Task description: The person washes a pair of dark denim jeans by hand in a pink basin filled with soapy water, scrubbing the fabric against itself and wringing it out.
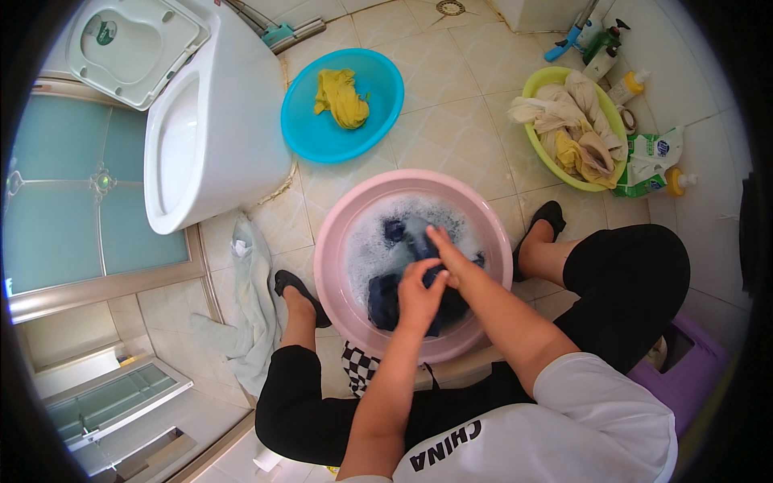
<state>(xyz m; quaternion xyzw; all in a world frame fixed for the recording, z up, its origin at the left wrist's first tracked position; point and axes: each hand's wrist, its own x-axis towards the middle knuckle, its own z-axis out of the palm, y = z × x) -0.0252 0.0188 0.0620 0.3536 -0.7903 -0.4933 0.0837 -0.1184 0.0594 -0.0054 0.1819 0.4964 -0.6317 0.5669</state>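
Note:
A pink basin [328,233] of foamy water stands between my feet, with a dark blue garment [383,299] soaking in it. Over the basin's middle, my left hand [420,296] has its fingers and thumb curled around a bit of the dark cloth. My right hand [452,259] is right beside it, almost touching. Its fingers stretch out toward the far side, above the suds [366,241]. The palms and whatever lies between them are partly hidden, and most of the garment's shape is lost under foam and water.
A blue basin [302,133] holding a yellow cloth [341,98] sits beyond, near the toilet [217,121]. At far right, a yellow-green basin [535,149] is heaped with pale clothes, beside bottles [605,58]. A light grey garment [256,298] lies left; a purple stool [684,370] stands right.

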